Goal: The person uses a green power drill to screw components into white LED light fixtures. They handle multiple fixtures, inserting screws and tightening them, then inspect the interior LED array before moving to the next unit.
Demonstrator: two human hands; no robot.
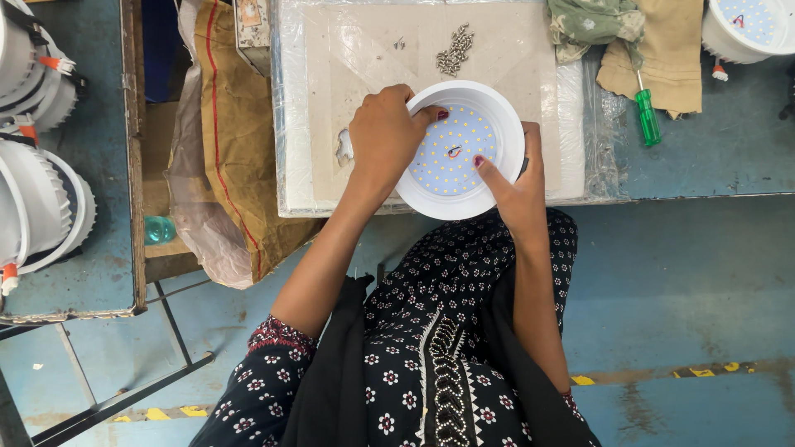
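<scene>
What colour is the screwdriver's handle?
Green, on the screwdriver lying at the table's right side; seen in the head view.

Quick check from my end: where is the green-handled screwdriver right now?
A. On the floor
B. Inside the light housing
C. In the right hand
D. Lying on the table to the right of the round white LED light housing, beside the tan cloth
D. The green-handled screwdriver lies on the table by the tan cloth, while both the left hand and the right hand are on the round white LED light housing.
</scene>
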